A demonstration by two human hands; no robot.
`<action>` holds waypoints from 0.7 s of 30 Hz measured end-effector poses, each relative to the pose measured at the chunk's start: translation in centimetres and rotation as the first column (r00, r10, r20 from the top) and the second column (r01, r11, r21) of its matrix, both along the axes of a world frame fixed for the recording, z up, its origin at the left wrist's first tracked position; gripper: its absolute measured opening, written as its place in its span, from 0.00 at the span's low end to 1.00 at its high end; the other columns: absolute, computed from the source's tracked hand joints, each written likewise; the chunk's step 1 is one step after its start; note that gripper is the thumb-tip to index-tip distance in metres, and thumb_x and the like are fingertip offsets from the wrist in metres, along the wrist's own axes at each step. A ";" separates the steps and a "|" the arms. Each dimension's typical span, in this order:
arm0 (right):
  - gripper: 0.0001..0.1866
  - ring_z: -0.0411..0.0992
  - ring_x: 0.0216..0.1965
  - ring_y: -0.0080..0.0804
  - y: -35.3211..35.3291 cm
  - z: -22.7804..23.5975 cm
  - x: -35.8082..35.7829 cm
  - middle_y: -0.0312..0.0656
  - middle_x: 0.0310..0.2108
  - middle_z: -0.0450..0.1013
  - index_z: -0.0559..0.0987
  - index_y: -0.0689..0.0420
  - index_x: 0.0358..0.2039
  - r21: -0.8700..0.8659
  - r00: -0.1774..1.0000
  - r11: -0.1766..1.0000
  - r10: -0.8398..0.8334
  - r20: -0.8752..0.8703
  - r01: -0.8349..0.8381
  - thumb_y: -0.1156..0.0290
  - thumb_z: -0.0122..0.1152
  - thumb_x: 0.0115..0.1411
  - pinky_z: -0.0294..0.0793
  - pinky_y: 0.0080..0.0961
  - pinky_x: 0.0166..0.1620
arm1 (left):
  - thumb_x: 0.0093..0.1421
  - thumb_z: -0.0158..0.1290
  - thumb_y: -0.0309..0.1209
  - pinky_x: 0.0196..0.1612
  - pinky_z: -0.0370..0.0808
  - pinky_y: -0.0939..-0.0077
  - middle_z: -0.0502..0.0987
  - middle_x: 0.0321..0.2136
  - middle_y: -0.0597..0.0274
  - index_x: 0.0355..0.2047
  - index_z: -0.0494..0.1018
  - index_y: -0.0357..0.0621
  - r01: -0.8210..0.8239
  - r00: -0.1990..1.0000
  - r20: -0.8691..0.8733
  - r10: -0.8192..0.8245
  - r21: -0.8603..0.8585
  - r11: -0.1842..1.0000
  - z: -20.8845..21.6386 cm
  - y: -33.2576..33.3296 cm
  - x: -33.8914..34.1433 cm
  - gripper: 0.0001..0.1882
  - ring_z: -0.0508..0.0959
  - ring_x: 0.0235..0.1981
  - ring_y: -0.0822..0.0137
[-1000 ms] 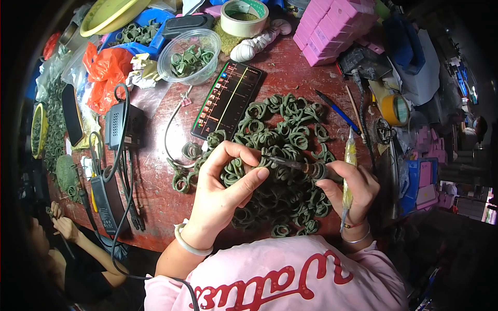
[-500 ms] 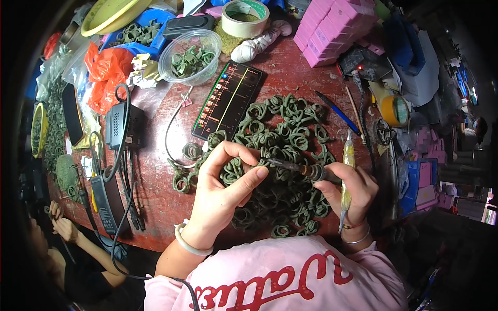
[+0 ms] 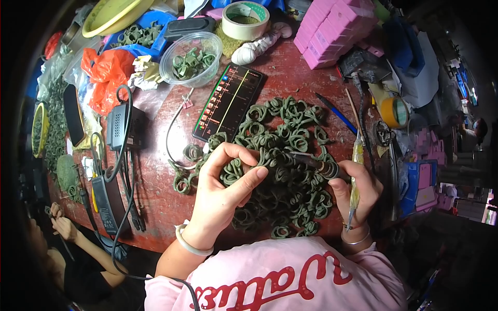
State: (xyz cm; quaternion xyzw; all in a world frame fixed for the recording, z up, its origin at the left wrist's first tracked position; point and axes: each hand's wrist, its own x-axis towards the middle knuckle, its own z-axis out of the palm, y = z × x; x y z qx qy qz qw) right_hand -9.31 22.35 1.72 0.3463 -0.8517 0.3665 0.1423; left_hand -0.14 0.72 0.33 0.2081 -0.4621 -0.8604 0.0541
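Observation:
Between the thumb and fingers of my left hand (image 3: 222, 189) is a small dark green ring (image 3: 264, 157), partly hidden by the fingertips. My right hand (image 3: 361, 193) grips a soldering-iron-like pen (image 3: 328, 169) with a thin metal tip. That tip points left toward the ring, a short way apart from it. A slim tool with a yellow wrapped handle (image 3: 357, 161) is also tucked between the right-hand fingers, pointing up. Beneath both hands spreads a pile of similar green rings (image 3: 285, 199).
A phone (image 3: 228, 101) with a lit screen lies beyond the pile. Behind it stand a clear tub (image 3: 190, 59) of green rings and a tape roll (image 3: 245, 20). Pink blocks (image 3: 336, 31) are stacked far right. Left are a power box (image 3: 124, 126) and cables. Another person's hands (image 3: 63, 224) show at lower left.
My right hand has moved slightly right with the pen, and its tip has drawn away from the ring. My left hand stays almost where it was.

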 end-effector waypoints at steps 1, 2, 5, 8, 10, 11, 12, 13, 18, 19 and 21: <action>0.16 0.74 0.21 0.30 0.0 0.0 -0.1 0.37 0.23 0.75 0.79 0.60 0.31 -0.017 1.000 1.000 -0.002 0.006 0.002 0.61 0.71 0.53 0.71 0.25 0.26 | 0.56 0.60 0.19 0.14 0.56 0.90 0.70 0.27 0.69 0.35 0.69 0.42 -0.004 1.000 -0.001 0.004 0.002 1.000 0.0 0.0 0.0 0.11 0.64 0.16 0.86; 0.15 0.74 0.21 0.30 0.0 -0.1 -0.2 0.38 0.23 0.75 0.78 0.60 0.32 -0.033 1.000 0.999 0.020 -0.003 -0.020 0.62 0.71 0.53 0.71 0.24 0.25 | 0.56 0.60 0.19 0.14 0.56 0.90 0.70 0.27 0.69 0.35 0.69 0.42 -0.004 1.000 -0.001 0.004 0.000 1.000 0.2 0.0 0.0 0.11 0.64 0.16 0.86; 0.15 0.74 0.22 0.31 0.1 -0.2 -0.2 0.38 0.23 0.74 0.78 0.61 0.33 -0.012 0.999 0.999 0.030 0.012 -0.030 0.63 0.72 0.53 0.71 0.23 0.26 | 0.56 0.60 0.20 0.19 0.61 0.91 0.70 0.29 0.68 0.35 0.69 0.41 0.016 1.000 0.008 -0.017 0.033 0.999 0.1 -0.1 0.1 0.11 0.66 0.20 0.84; 0.16 0.74 0.23 0.26 0.1 -0.4 -0.3 0.37 0.23 0.75 0.78 0.61 0.34 -0.022 0.998 1.000 0.012 0.062 -0.011 0.64 0.72 0.52 0.71 0.21 0.27 | 0.53 0.62 0.20 0.29 0.67 0.88 0.71 0.33 0.66 0.35 0.69 0.40 0.000 1.000 -0.028 -0.006 -0.223 0.975 -0.3 0.2 0.1 0.13 0.68 0.25 0.82; 0.16 0.73 0.24 0.23 -0.1 -0.4 -0.1 0.36 0.23 0.75 0.78 0.61 0.34 -0.062 0.990 0.998 -0.006 0.144 0.015 0.65 0.73 0.52 0.71 0.20 0.27 | 0.49 0.64 0.19 0.37 0.69 0.82 0.72 0.36 0.62 0.36 0.69 0.39 -0.169 0.977 -0.194 0.087 -0.463 0.870 0.0 0.8 0.1 0.17 0.70 0.32 0.76; 0.16 0.73 0.25 0.20 -0.2 -0.4 0.0 0.34 0.24 0.75 0.78 0.61 0.34 -0.099 0.974 0.994 -0.022 0.226 0.046 0.66 0.73 0.51 0.71 0.18 0.27 | 0.49 0.64 0.19 0.37 0.69 0.82 0.72 0.36 0.62 0.36 0.69 0.39 -0.171 0.977 -0.196 0.088 -0.463 0.870 -0.2 0.7 0.2 0.17 0.70 0.32 0.76; 0.17 0.72 0.28 0.14 -0.4 -0.3 0.2 0.30 0.27 0.76 0.77 0.61 0.37 -0.105 0.956 0.993 -0.026 0.291 0.059 0.70 0.74 0.50 0.70 0.13 0.28 | 0.48 0.64 0.18 0.37 0.70 0.80 0.72 0.36 0.60 0.37 0.69 0.38 -0.217 0.964 -0.256 0.069 -0.612 0.760 -0.5 0.7 0.1 0.19 0.71 0.32 0.73; 0.17 0.72 0.28 0.14 -0.7 -0.1 0.5 0.30 0.27 0.76 0.77 0.61 0.37 -0.103 0.957 0.993 -0.028 0.289 0.060 0.70 0.74 0.50 0.70 0.13 0.28 | 0.46 0.65 0.17 0.36 0.70 0.78 0.72 0.37 0.58 0.38 0.69 0.38 -0.266 0.950 -0.311 0.039 -0.736 0.623 -0.7 0.8 0.1 0.20 0.72 0.33 0.70; 0.22 0.71 0.31 0.10 -3.1 1.3 1.3 0.29 0.32 0.75 0.74 0.59 0.41 -0.225 0.826 0.974 0.151 0.544 -0.030 0.73 0.75 0.47 0.69 0.09 0.29 | 0.44 0.64 0.16 0.34 0.73 0.72 0.74 0.36 0.52 0.40 0.69 0.37 -0.283 0.924 -0.381 -0.041 -0.752 0.595 -0.8 1.3 0.2 0.23 0.75 0.37 0.59; 0.23 0.70 0.30 0.11 -3.4 1.3 1.5 0.29 0.32 0.75 0.74 0.59 0.41 -0.199 0.839 0.979 0.142 0.524 -0.042 0.73 0.76 0.47 0.68 0.09 0.29 | 0.44 0.64 0.16 0.34 0.73 0.72 0.74 0.36 0.52 0.40 0.69 0.37 -0.283 0.922 -0.385 -0.046 -0.750 0.597 -0.7 1.3 0.2 0.23 0.75 0.37 0.59; 0.21 0.69 0.29 0.12 -4.4 1.6 1.7 0.30 0.30 0.74 0.74 0.59 0.41 -0.216 0.835 0.976 0.150 0.530 -0.038 0.73 0.74 0.49 0.68 0.11 0.28 | 0.43 0.64 0.15 0.35 0.73 0.72 0.74 0.36 0.51 0.41 0.68 0.36 -0.298 0.907 -0.411 -0.091 -0.780 0.550 -0.6 1.4 0.2 0.24 0.75 0.37 0.59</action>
